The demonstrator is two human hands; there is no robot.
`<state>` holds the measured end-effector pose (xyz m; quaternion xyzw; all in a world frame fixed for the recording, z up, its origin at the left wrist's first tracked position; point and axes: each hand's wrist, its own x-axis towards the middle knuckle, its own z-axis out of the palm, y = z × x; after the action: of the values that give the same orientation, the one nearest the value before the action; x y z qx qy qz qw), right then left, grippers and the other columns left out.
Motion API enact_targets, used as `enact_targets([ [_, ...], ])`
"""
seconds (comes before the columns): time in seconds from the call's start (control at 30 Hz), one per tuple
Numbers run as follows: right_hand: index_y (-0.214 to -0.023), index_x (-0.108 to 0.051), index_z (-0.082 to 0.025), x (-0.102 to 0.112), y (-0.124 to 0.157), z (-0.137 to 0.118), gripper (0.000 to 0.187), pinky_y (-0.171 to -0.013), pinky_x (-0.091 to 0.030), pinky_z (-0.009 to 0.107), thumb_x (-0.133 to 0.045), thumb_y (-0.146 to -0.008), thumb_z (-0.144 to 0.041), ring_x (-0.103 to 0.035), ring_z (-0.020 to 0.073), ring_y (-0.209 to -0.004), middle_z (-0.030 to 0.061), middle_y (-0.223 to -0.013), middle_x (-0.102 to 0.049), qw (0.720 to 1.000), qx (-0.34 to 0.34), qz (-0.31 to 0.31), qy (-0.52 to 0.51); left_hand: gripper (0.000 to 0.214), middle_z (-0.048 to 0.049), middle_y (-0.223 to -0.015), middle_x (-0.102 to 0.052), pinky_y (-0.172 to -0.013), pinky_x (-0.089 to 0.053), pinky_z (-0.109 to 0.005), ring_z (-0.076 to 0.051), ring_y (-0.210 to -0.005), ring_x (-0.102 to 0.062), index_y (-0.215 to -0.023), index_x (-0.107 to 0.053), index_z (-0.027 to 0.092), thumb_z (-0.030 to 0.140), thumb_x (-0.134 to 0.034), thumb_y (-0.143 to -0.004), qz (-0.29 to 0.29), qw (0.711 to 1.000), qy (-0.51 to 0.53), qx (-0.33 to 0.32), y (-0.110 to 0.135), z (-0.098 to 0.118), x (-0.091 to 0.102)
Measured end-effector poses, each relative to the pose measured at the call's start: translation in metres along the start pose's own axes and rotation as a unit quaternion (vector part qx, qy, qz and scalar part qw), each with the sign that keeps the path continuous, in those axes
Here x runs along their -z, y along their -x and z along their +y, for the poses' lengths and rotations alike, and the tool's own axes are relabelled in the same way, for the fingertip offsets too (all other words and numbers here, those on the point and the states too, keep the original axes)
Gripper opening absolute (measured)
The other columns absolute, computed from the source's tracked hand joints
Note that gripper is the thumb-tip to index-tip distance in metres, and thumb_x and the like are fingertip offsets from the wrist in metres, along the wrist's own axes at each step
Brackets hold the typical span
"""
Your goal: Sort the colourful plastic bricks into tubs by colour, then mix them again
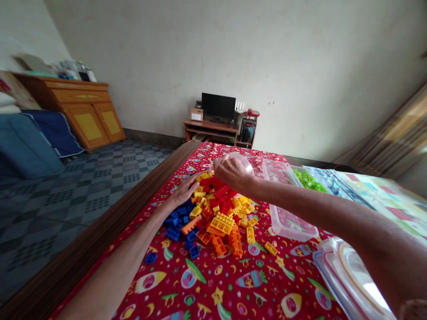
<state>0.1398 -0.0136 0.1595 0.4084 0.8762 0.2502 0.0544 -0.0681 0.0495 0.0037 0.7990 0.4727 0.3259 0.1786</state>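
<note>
A heap of toy building bricks (pixel 222 222) in yellow, red, orange and blue is spread over a red patterned cloth (pixel 200 289). At the left edge of the heap lies my left hand (pixel 184 190), its fingers stretched out and touching or just beside the bricks. My right hand (pixel 230 171) is closed on the rim of a clear plastic container (pixel 246 163) at the far side of the heap. The container looks tilted toward the bricks, and my hand and forearm hide part of it. Blue bricks (pixel 173 233) gather at the left; a loose yellow brick (pixel 271 248) lies apart at the right.
A clear plastic box (pixel 293 232) stands right of the heap, partly behind my right forearm. Farther right, another box holds green bricks (pixel 310 180). Stacked clear lids (pixel 350 275) lie at the near right. A dark wooden edge (pixel 133 222) borders the cloth at left.
</note>
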Motion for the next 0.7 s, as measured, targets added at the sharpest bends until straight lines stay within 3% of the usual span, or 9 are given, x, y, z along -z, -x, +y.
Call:
enact_targets([
  [0.1, -0.110, -0.062, -0.004, -0.008, -0.001, -0.003, 0.036, -0.072, -0.048, 0.036, -0.032, -0.089, -0.001, -0.061, 0.0263, -0.093, 0.0215, -0.104, -0.064, 0.998, 0.009, 0.053, 0.032, 0.081, -0.0124, -0.145, -0.046, -0.115, -0.029, -0.042, -0.027, -0.137, -0.038, -0.140, -0.044, 0.014, 0.071, -0.020, -0.087, 0.005, 1.000, -0.004, 0.001, 0.000, -0.001, -0.001],
  [0.47, -0.108, -0.063, -0.004, -0.011, -0.006, 0.002, 0.033, -0.068, -0.049, 0.038, -0.038, -0.086, 0.000, -0.062, 0.0256, -0.085, 0.0219, -0.099, -0.066, 0.996, 0.013, 0.072, 0.054, 0.085, -0.0126, -0.148, -0.042, -0.114, -0.029, -0.042, -0.028, -0.137, -0.038, -0.142, -0.040, 0.013, 0.073, -0.023, -0.085, 0.007, 1.000, -0.010, 0.025, 0.000, -0.004, -0.001],
  [0.7, -0.119, -0.058, -0.002, -0.019, 0.011, -0.024, 0.041, -0.059, -0.047, 0.032, -0.032, -0.088, 0.000, -0.065, 0.0211, -0.077, 0.0256, -0.116, -0.064, 0.987, 0.026, 0.126, 0.092, 0.086, -0.0133, -0.149, -0.040, -0.115, -0.027, -0.042, -0.027, -0.138, -0.036, -0.143, -0.038, 0.012, 0.072, -0.024, -0.084, 0.010, 1.000, 0.010, 0.015, -0.002, -0.014, -0.006],
])
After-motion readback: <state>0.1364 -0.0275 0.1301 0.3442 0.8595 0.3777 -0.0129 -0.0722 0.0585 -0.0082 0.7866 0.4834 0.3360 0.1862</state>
